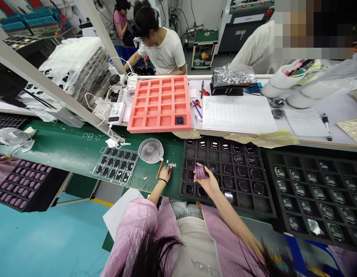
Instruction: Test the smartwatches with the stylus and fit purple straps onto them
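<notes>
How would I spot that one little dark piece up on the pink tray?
Look at the white shelf beyond the green bench. On it lies a big coral-pink tray with rows of square pockets. The small black piece sits in the near right corner pocket, the only pocket holding one.

— What is on the white shelf (325, 144)?
— A pink foam tray (159, 104) and, to its right, a printed sheet (238, 114).
— And on the green worktop (77, 148)?
— One round fan (151, 150), nearer than the tray.
</notes>
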`<state>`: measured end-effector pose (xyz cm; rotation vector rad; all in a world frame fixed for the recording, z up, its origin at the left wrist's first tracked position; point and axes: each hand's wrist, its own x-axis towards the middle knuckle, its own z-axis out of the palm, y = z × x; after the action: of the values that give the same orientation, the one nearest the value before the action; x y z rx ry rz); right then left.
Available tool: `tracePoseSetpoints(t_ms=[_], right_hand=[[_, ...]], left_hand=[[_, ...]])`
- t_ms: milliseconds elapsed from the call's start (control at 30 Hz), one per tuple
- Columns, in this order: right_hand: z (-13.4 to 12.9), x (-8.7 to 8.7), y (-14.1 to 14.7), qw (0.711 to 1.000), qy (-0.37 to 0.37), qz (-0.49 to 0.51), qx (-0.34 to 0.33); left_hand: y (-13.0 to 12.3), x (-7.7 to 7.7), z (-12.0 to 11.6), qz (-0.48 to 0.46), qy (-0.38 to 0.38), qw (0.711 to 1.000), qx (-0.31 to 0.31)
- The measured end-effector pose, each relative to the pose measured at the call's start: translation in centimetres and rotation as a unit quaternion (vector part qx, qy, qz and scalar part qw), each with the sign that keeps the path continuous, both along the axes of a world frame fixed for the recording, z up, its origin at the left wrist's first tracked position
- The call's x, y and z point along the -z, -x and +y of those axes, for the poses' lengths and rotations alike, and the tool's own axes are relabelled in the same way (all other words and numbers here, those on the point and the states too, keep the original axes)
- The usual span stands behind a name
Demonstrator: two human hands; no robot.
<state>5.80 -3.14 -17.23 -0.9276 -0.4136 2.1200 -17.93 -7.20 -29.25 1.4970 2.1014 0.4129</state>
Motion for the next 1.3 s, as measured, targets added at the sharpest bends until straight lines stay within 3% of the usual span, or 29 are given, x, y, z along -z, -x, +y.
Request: tracePoseSetpoints(t_ms=[300,667,800,933,1000,1067,1167,1300], right_hand=[[-0.4,0.3,0.0,1.0,-0.008,0.012,0.012],[-0.3,-0.1,0.1,1.0,0.001,-0.001,0.005],[-0.4,-0.2,0.2,1.0,-0.01,-0.009,0.01],[-0.5,-0.6,0.6,0.999,-0.042,-0.026,0.014],[-0.5,-0.9,0.9,0.998,-0.06,-0.028,0.014],[-0.6,-1.2,1.2,0.997,-0.072,-0.028,0.013],[-0.6,-1.6,1.5,0.996,-0.084,-0.035,0.014],[-0.5,-1.9,1.6,0.994,-0.1,-0.046,0.022]], left_hand=[[0.6,0.5,-0.4,-0.027,-0.035,0.997,-0.062],[0.6,-0.7,-0.5,-0.06,-0.03,0.991,-0.113],[0.3,-3.2,-0.4,-0.074,-0.049,0.989,-0.115],[-2.8,-7.4,-0.3,-0.112,-0.119,0.983,-0.085],[-5.1,-9.3,0.0,-0.225,-0.184,0.955,-0.052],[-7.1,-10.8,0.4,-0.342,-0.179,0.921,-0.06],[-8.6,-11.8,0.9,-0.442,-0.124,0.881,-0.113],[-8.6,-12.2,1.1,-0.457,-0.112,0.869,-0.151]])
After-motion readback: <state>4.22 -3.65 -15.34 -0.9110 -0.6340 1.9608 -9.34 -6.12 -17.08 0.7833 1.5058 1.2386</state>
